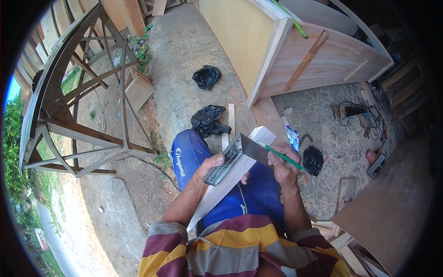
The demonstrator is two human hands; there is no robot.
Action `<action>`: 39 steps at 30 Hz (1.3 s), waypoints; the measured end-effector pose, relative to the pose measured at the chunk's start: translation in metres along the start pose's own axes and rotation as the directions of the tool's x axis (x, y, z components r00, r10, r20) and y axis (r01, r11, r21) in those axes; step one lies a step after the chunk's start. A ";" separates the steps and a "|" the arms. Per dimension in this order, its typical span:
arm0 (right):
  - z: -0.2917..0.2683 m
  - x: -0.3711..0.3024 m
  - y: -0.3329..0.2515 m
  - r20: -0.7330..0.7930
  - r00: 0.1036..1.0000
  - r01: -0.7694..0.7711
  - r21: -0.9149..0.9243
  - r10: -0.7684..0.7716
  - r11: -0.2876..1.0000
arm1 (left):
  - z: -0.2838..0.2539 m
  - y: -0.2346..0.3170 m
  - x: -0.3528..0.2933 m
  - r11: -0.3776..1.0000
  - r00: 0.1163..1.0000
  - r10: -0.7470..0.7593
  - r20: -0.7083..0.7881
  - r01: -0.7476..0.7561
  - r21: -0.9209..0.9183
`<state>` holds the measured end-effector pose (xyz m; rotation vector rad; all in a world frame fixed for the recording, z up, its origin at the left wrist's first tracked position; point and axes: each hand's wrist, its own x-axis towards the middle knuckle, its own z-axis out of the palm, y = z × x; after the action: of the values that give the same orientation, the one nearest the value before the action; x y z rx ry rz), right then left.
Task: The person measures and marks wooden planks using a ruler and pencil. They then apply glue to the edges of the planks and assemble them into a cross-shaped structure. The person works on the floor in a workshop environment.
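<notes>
Head view: I watch the left hand (pixel 210 168) grip a blocky dark square (pixel 226 160) near the far end of a pale, straight-edged wooden beam (pixel 226 188), slanting across blue trousers (pixel 262 194); the right hand (pixel 286 171) pinches a slim green pencil (pixel 291 161) beside the flat blade (pixel 255 151). A crumpled black plastic bag (pixel 208 121) lies on rough concrete (pixel 177 60) near a plywood structure (pixel 230 34).
</notes>
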<state>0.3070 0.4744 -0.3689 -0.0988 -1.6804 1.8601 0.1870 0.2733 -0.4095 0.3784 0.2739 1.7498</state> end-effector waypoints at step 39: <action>-0.020 -0.005 0.009 0.112 0.985 0.173 -0.616 -0.132 0.768 | 0.006 0.012 0.011 0.943 0.892 0.044 -0.450 0.112 0.314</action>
<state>0.3163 0.4893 -0.3824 -0.1696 -2.2209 1.1251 0.1764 0.2809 -0.3977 0.1970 0.9183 1.7404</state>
